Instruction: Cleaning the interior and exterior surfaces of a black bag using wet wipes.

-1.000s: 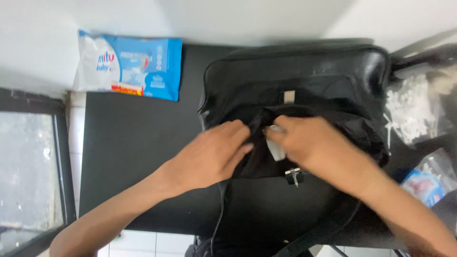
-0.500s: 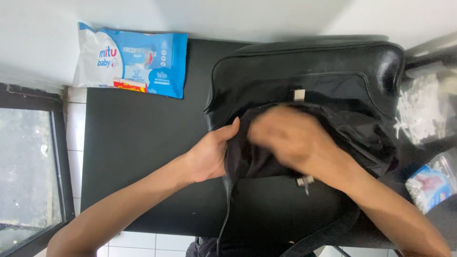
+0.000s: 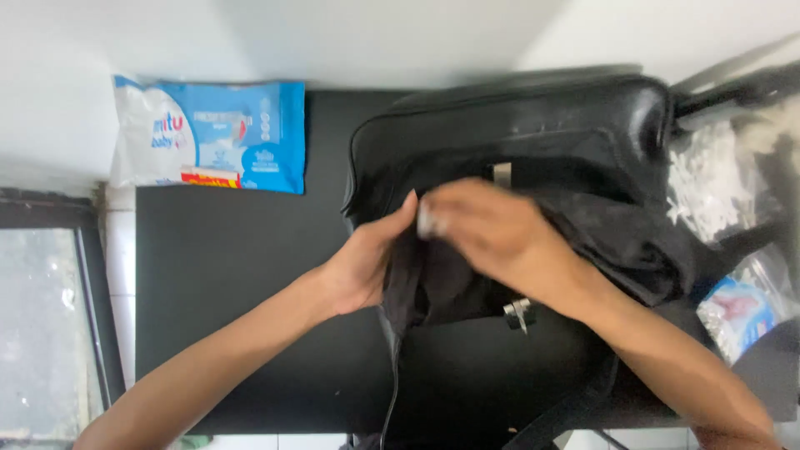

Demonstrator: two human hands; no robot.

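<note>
A black leather bag [image 3: 533, 125] lies on its side across the right half of a black tabletop [image 3: 242, 292], its top edge close to the white wall. The left hand [image 3: 362, 262] grips the bag's opening at the left edge, fingers curled around the dark flap and lining while the thumb points up along it. The right hand [image 3: 492, 233] lies over the middle of the opening, blurred; its fingers are bent over the black fabric [image 3: 633, 242] bunched there, and something small and pale shows at the fingertips, too smeared to name, so whether they pinch it cannot be told. A small metal clasp [image 3: 518, 314] hangs just below the right wrist, and a dark strap [image 3: 567, 408] runs off the tabletop's near edge. At the far left corner, partly on the tabletop and well apart from the bag, lies a blue and white pack of wet wipes [image 3: 208, 135]. To the right of the bag sit clear plastic bags with white pieces [image 3: 708, 183].
</note>
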